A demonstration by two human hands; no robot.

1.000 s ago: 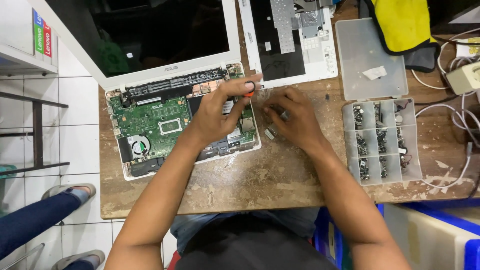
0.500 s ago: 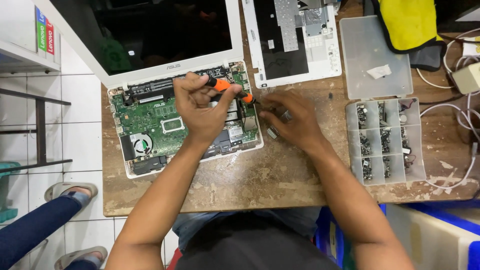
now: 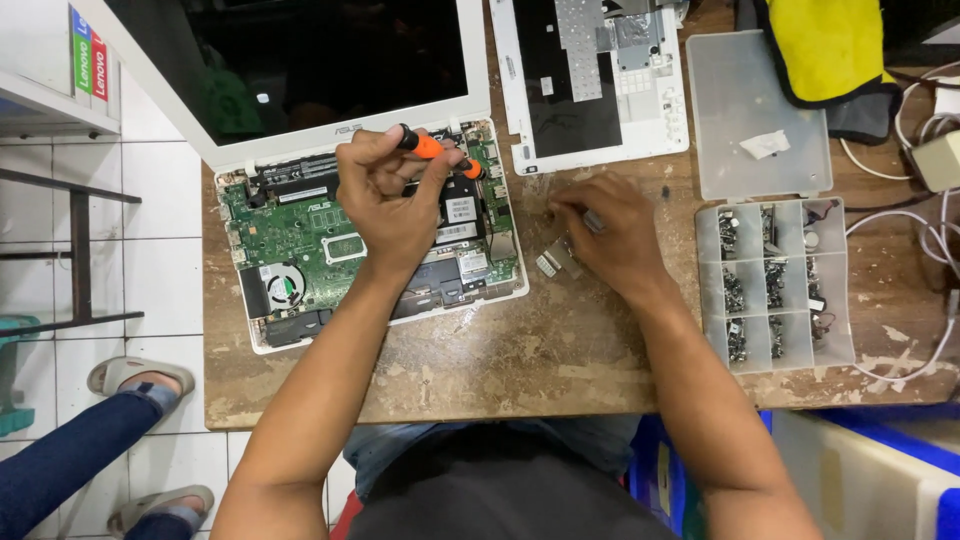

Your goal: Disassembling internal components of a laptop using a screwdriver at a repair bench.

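The left hand (image 3: 385,200) is gripping an orange-handled screwdriver (image 3: 437,152) above the middle of the frame, its long axis slanting down-right over the open laptop (image 3: 300,240). The right hand (image 3: 610,235), further right, is pressing curled fingers on small metal parts (image 3: 558,260) on the surface (image 3: 560,350).

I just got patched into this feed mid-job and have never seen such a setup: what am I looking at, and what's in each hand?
One camera, worn on the person's head, looks straight down at a worn wooden table. No robot: two bare hands. The left hand holds an orange screwdriver over an opened white laptop with its green board bare. The right hand rests on the table beside small metal parts. Farther right lies a clear screw box; above lies the laptop's removed cover.
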